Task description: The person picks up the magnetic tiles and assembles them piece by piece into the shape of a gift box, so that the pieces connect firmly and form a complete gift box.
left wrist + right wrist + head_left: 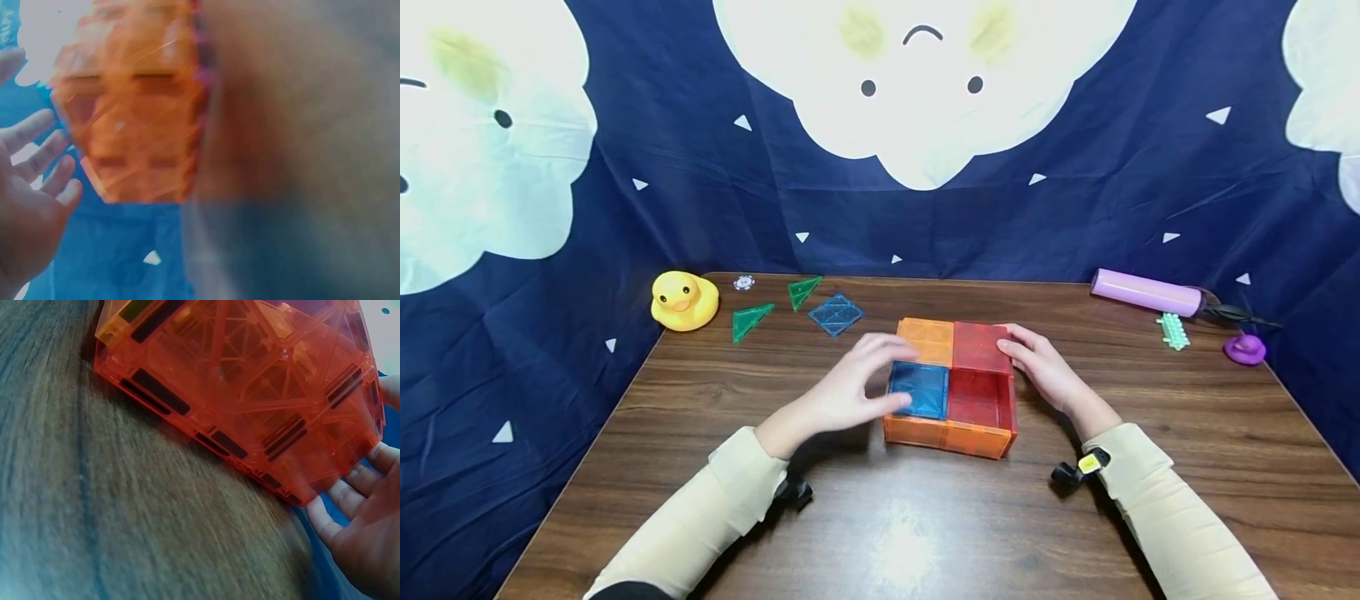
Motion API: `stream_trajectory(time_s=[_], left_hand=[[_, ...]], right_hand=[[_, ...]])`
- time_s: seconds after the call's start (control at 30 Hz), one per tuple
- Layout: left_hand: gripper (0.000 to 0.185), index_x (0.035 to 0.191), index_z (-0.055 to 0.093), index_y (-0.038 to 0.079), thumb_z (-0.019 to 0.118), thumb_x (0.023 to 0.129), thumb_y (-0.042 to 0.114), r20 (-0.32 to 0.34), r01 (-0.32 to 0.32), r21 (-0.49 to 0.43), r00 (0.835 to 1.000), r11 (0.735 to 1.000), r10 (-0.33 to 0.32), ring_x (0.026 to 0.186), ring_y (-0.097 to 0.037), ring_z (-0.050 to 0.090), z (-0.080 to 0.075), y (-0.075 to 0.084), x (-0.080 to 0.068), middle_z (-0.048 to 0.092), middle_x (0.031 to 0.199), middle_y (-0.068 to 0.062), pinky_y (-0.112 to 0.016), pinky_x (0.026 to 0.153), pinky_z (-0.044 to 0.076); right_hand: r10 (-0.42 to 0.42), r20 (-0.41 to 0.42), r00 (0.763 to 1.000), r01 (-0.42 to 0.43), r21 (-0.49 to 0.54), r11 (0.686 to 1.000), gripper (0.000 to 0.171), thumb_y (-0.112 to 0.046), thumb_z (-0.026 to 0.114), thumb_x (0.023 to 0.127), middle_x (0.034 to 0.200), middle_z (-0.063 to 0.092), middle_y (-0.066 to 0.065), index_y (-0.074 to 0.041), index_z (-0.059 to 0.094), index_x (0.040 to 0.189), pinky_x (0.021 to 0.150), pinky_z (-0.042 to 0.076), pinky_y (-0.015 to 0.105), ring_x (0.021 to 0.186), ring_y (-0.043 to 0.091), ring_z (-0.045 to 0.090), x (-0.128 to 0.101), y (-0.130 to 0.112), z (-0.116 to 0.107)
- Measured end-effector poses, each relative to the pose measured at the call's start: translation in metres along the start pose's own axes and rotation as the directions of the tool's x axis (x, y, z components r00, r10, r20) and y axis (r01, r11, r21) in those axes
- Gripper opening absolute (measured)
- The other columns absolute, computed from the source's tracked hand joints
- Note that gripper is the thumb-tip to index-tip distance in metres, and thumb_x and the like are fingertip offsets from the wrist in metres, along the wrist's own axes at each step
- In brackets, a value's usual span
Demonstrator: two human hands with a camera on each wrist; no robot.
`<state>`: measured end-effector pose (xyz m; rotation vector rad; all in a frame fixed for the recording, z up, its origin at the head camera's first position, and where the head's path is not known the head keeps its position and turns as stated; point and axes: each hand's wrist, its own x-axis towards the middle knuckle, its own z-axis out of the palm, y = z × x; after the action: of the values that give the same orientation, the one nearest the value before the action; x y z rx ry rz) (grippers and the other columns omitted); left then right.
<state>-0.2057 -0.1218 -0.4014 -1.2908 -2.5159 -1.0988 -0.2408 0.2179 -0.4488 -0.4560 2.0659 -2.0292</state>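
A low box of see-through magnetic tiles (947, 435) sits on the table, with orange and red walls. Across its top lie an orange tile (927, 342), a red tile (982, 347) and a blue tile (919, 390); the front right quarter is uncovered, showing the red inside. Over the blue tile hovers my left hand (850, 390), blurred, thumb and fingers spread apart. My right hand (1047, 367) holds the box's back right corner, thumb on the red tile. In the right wrist view its fingers (347, 499) lie along the red wall (250, 419).
Behind the box to the left lie a blue tile (836, 314), two green triangle tiles (751, 322), a poker chip (744, 283) and a yellow rubber duck (685, 302). At the back right are a lilac cylinder (1145, 292), a mint bumpy piece (1173, 331) and a purple duck (1245, 350).
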Motion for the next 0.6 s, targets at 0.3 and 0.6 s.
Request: stream_trajectory(time_s=[0.3, 0.6], left_hand=[[0.059, 0.148, 0.046, 0.000, 0.066, 0.099, 0.027, -0.128, 0.474, 0.040, 0.875, 0.880, -0.466, 0.136, -0.038, 0.045, -0.046, -0.071, 0.022, 0.050, 0.146, -0.020, -0.051, 0.111, 0.036], [0.073, 0.151, 0.042, -0.003, 0.072, 0.093, 0.031, -0.038, 0.642, 0.232, 0.757, 0.731, -0.652, 0.139, -0.050, 0.034, -0.050, -0.119, 0.024, 0.039, 0.153, -0.028, -0.058, 0.112, 0.032]], right_hand=[[-0.003, -0.017, 1.000, 0.003, 0.041, 0.999, 0.033, -0.016, 0.051, 0.107, 0.114, 0.066, -0.001, 0.004, 0.053, 0.133, 0.092, 0.051, 0.023, 0.102, 0.013, 0.062, 0.000, -0.002, 0.001], [-0.010, -0.010, 1.000, 0.010, 0.057, 0.998, 0.033, -0.016, 0.051, 0.107, 0.113, 0.066, 0.000, 0.006, 0.052, 0.132, 0.091, 0.051, 0.024, 0.101, 0.014, 0.062, -0.002, 0.002, 0.006]])
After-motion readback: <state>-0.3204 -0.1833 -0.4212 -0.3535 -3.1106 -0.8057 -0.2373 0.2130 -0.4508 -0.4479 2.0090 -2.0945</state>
